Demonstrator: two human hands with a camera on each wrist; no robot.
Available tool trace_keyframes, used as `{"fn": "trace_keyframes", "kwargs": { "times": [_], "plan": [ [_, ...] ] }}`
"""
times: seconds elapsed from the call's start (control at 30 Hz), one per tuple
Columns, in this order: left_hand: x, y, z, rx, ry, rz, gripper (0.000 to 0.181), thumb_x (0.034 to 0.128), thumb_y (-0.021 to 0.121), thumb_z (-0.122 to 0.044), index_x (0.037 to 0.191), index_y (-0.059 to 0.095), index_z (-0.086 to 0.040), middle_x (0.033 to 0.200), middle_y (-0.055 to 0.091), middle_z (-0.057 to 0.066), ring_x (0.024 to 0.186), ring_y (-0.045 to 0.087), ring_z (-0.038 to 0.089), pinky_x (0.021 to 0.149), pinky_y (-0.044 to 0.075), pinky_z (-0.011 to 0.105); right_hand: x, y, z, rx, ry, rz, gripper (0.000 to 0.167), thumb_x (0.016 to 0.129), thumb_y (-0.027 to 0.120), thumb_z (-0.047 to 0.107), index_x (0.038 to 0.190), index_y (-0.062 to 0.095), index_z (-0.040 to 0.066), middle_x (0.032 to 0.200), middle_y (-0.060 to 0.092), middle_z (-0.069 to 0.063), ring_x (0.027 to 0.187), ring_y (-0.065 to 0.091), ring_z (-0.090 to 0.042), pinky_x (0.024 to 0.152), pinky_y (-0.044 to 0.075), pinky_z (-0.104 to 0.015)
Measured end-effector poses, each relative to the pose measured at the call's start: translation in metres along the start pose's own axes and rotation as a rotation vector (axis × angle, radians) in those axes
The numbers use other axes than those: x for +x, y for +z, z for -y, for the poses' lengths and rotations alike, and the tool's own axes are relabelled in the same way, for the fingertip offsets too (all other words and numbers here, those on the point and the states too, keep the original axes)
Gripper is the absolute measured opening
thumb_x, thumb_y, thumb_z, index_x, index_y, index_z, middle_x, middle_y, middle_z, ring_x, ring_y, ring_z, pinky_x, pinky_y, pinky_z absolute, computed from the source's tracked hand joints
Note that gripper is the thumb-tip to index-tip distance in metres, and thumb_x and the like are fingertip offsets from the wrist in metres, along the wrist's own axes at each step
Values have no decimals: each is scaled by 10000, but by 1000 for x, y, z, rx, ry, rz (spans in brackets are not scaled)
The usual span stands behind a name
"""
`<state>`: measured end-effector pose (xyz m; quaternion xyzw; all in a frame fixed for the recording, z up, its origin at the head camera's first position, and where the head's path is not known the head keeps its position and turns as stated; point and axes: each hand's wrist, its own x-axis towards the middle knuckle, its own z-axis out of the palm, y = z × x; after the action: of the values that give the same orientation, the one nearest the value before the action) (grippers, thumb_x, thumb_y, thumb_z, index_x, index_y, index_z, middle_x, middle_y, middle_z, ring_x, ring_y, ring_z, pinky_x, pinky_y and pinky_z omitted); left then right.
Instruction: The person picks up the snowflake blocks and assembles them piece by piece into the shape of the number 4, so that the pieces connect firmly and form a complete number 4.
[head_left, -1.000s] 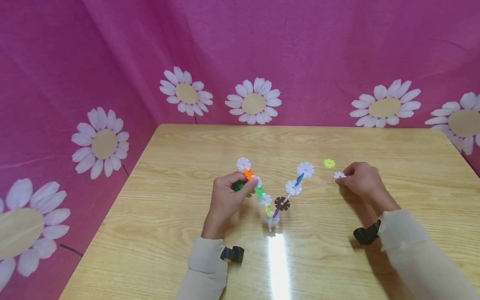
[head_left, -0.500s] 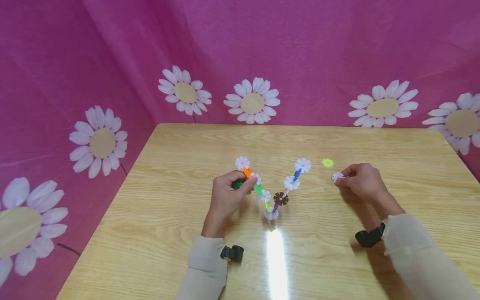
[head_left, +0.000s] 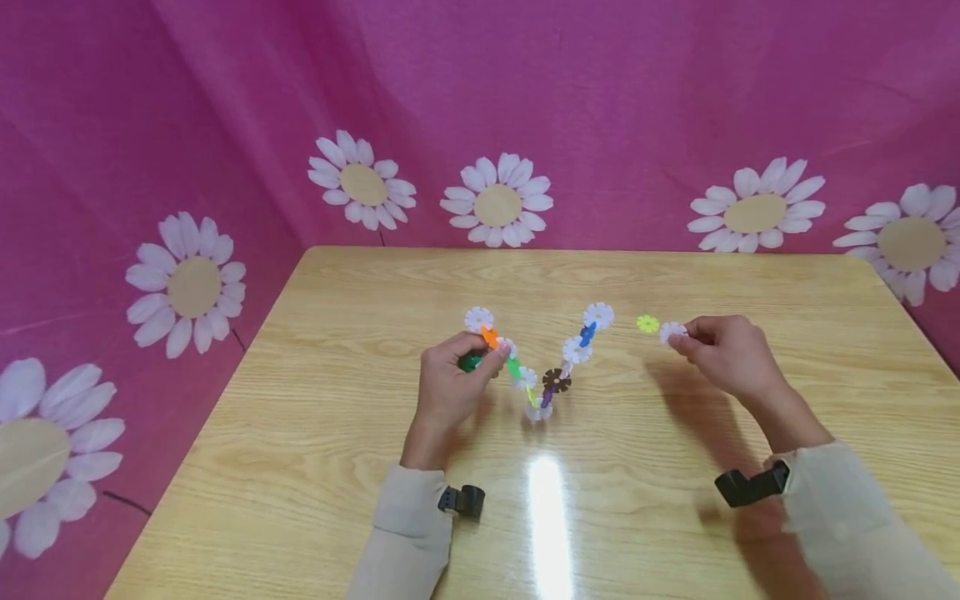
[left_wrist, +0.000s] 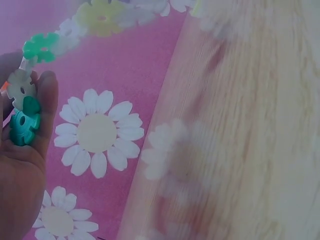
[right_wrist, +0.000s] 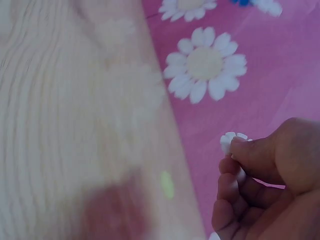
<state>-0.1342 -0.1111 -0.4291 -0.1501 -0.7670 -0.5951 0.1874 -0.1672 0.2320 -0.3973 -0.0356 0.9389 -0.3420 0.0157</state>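
My left hand [head_left: 459,385] pinches the left arm of a V-shaped chain of slotted snowflake discs [head_left: 557,381], near its orange disc [head_left: 490,336]. White, green, yellow, purple, brown and blue discs make up the chain, with a white disc at each top end. A dark green disc [left_wrist: 24,128] shows against the left fingers in the left wrist view. Between thumb and index finger, my right hand [head_left: 731,354] holds a loose white snowflake disc [head_left: 672,333], partly covered by the thumb. This disc is apart from the chain's right end.
A yellow-green snowflake disc [head_left: 647,323] lies on the wooden table [head_left: 300,433], just left of the right hand's disc. A pink cloth printed with daisies [head_left: 622,108] hangs behind the table and along its left side.
My right hand has lifted the white disc off the table, its shadow now apart from the hand. The chain has shifted slightly up and left in the head view; the left grip is unchanged.
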Motion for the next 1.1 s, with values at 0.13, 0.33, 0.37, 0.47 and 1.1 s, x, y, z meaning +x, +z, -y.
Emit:
{"fn": "trace_keyframes", "kwargs": {
  "times": [0.13, 0.33, 0.37, 0.47, 1.1],
  "plan": [
    [1, 1, -1, 20, -4, -17, 141, 905, 764, -140, 828, 733, -26, 792, 668, 7, 654, 528, 148, 580, 456, 250, -6, -4, 16, 7, -54, -36, 269, 998, 626, 248, 970, 703, -8, 766, 619, -65, 710, 487, -230, 557, 388, -323],
    [1, 3, -2, 49, -45, -26, 143, 905, 763, -161, 861, 748, -26, 823, 685, 1, 672, 554, 143, 556, 465, 238, -13, -6, 32, 41, -148, -76, 248, 992, 637, 231, 907, 709, 9, 703, 609, -41, 607, 458, -153, 505, 361, -304],
    [1, 3, -2, 51, -47, -27, 147, 904, 764, -167, 866, 750, -26, 829, 686, 1, 676, 556, 146, 558, 465, 236, -14, -7, 35, 47, -154, -78, 247, 991, 640, 234, 900, 709, 14, 695, 607, -41, 594, 452, -145, 500, 358, -304],
    [1, 4, -3, 50, -42, -37, 157, 897, 773, -171, 870, 751, -17, 844, 692, 17, 691, 555, 157, 570, 463, 233, -17, -9, 46, 64, -159, -75, 262, 995, 635, 254, 889, 707, 26, 684, 594, -45, 589, 456, -144, 496, 358, -307],
    [1, 8, -3, 48, -44, -47, 145, 869, 804, -141, 917, 763, -10, 896, 707, 45, 721, 557, 147, 580, 449, 221, -25, 14, 108, 219, -101, 40, 288, 996, 626, 271, 885, 739, 30, 750, 667, -38, 722, 588, -205, 589, 466, -317]
  ]
}}
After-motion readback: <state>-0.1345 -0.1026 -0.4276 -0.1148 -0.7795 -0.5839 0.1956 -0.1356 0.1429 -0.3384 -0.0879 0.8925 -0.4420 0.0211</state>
